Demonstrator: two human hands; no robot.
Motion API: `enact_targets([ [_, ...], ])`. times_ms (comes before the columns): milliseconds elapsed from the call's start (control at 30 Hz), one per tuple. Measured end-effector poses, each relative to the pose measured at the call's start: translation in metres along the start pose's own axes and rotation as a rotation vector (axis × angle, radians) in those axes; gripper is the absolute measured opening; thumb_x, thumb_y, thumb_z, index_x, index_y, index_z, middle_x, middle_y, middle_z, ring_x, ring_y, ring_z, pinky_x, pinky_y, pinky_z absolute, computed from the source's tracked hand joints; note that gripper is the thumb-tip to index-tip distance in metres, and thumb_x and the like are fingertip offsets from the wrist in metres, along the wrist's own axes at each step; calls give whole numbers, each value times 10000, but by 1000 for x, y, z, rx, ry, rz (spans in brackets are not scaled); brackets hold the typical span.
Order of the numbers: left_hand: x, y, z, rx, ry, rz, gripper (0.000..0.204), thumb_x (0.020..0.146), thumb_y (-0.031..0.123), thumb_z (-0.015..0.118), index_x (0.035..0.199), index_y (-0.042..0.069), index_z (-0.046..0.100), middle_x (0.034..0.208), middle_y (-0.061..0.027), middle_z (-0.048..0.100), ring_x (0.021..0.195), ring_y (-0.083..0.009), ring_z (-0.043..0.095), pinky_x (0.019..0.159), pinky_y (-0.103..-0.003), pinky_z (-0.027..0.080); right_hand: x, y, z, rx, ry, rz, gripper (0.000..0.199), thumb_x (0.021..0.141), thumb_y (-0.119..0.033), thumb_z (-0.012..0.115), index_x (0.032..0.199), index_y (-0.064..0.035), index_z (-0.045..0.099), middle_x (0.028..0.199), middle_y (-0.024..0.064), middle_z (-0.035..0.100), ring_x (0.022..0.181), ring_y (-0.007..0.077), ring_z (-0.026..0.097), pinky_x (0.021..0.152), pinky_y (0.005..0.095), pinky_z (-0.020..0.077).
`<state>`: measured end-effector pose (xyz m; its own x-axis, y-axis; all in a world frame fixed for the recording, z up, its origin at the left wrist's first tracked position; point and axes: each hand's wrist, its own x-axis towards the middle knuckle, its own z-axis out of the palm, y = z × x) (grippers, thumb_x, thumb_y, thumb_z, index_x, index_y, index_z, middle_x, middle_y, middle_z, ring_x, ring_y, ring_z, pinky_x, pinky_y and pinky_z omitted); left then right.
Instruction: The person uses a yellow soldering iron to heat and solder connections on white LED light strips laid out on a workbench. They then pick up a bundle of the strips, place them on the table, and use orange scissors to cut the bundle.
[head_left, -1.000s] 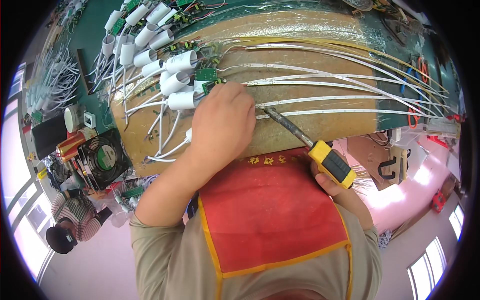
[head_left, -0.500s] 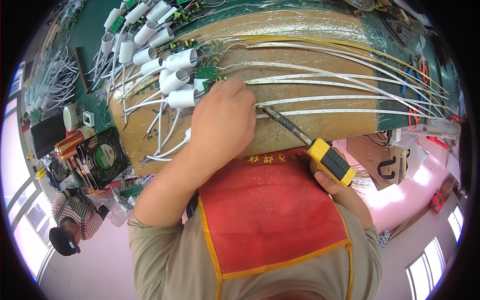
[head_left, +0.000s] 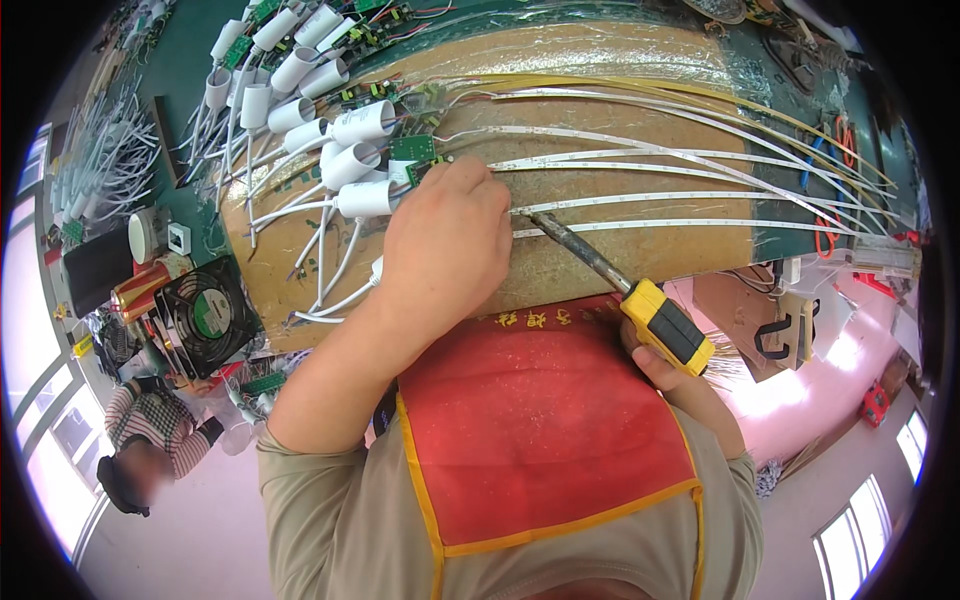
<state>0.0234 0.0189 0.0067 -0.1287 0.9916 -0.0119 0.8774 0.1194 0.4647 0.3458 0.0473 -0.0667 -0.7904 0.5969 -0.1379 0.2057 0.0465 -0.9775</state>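
the right hand point(head_left: 656, 372) is wrapped around the yellow and black handle of a soldering iron point(head_left: 645, 302), its thumb along the near side and most of its other fingers hidden behind the handle; the grip is closed firmly enough to leave no visible gap. from that grip the iron slants up and to the left, so its metal shaft lies well ahead of the fingers and its tip ends just beside the left hand point(head_left: 448, 240). the left hand is palm down, fingers bent under; its fingertips are hidden, so how far they are parted, and what they have hold of, i cannot tell. at its right edge, close to the iron's tip, are the left ends of two white strips, the upper one point(head_left: 690, 195) and the lowest one point(head_left: 690, 222), which run right across the brown board point(head_left: 540, 270). whether the tip touches the upper strip is too small to tell. just left of the left hand lies a white cylinder point(head_left: 360, 198), with a green circuit board point(head_left: 410, 148) beyond the knuckles.
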Motion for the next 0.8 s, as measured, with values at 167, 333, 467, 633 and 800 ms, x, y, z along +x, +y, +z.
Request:
enact_targets([
  [167, -1, 1, 1, 15, 0, -4, 62, 802, 68, 649, 809, 14, 678, 937, -120, 643, 938, -332, 627, 826, -430, 516, -2, -3, 1, 173, 88, 56, 202, 869, -235, 688, 825, -58, 599, 741, 82, 582, 662, 284, 573, 594, 389, 442],
  [333, 2, 0, -1, -12, -9, 13, 76, 812, 77, 636, 806, 10, 672, 936, -131, 637, 933, -347, 622, 826, -440, 513, 12, 1, -10, -10, 307, -206, 211, 900, -226, 673, 913, -25, 611, 735, 63, 578, 652, 210, 570, 570, 344, 435],
  [467, 0, 3, 0, 2, -6, -1, 80, 818, 84, 634, 816, 12, 669, 940, -142, 634, 941, -363, 617, 826, -446, 510, 52, -40, -30, 376, 482, -83, 202, 933, -171, 649, 1031, -4, 590, 746, 46, 592, 611, 132, 554, 545, 265, 430],
  [633, -2, 3, -1, -30, -17, -32, 74, 819, 94, 642, 818, 24, 666, 946, -146, 632, 937, -371, 612, 818, -449, 507, 98, -62, -73, 257, 624, -111, 243, 934, -97, 642, 1135, 20, 570, 722, 36, 586, 605, 105, 564, 553, 249, 447],
  [800, 1, 5, -1, -65, -24, -31, 69, 812, 97, 653, 811, 29, 664, 944, -145, 627, 942, -366, 610, 819, -453, 504, 132, -88, -96, 69, 822, -267, 431, 938, -195, 657, 1261, 57, 522, 663, 35, 520, 548, 119, 501, 521, 264, 409],
])
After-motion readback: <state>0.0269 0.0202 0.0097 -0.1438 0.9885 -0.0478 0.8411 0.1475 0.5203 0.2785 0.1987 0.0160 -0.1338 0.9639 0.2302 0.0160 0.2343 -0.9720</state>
